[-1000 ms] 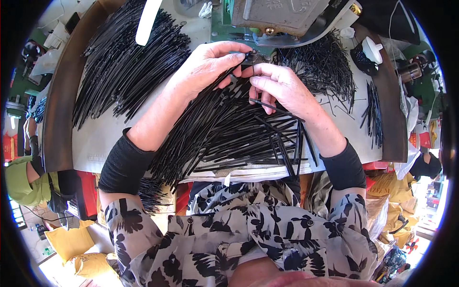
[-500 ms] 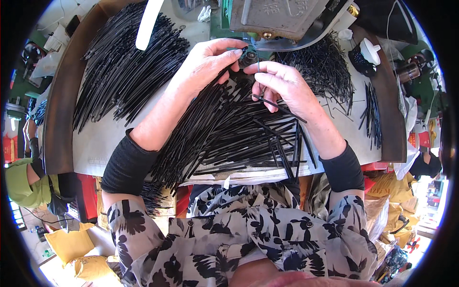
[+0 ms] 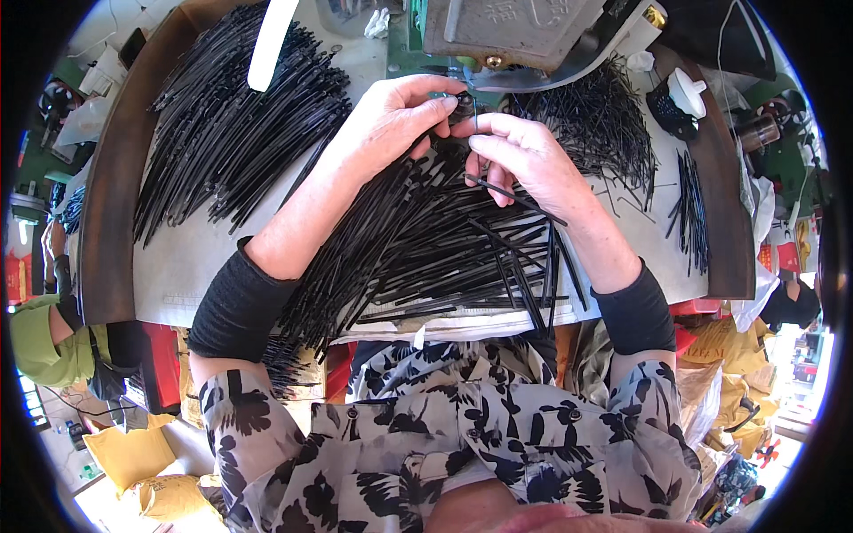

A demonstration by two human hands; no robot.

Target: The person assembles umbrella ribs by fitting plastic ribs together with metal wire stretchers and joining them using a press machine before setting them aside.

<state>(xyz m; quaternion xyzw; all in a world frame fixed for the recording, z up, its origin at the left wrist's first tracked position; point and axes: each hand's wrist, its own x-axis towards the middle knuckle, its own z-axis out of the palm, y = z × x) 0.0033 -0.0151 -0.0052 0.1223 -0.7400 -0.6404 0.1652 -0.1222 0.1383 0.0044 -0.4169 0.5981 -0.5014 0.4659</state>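
My left hand [image 3: 404, 114] is closed, its thumb and forefinger pinching the end of a thin black strip beneath the machine head; the palm hides much of that strip. Close beside it, my right hand [image 3: 524, 151] is closed too. A second black strip [image 3: 515, 197] lies across its curled lower fingers and slants down to the wrist. Something thin and dark rises at its thumb and forefinger tips, too small to make out. Under both hands spreads a heap of loose black strips [image 3: 426, 240] on the pale worktop [image 3: 191, 280].
Over my fingertips hangs a grey metal machine head [image 3: 498, 35]. A dense pile of black strips [image 3: 240, 124] covers the left, thinner black pieces [image 3: 591, 129] lie at right, with a small bundle [image 3: 689, 213] beyond. A brown raised rim [image 3: 111, 213] borders the worktop. A white lamp arm [image 3: 274, 44] slants at upper left.
My left hand has shifted slightly right, bringing its fingertips nearer to my right hand. The right hand has moved a little left, still with the strip across its fingers.
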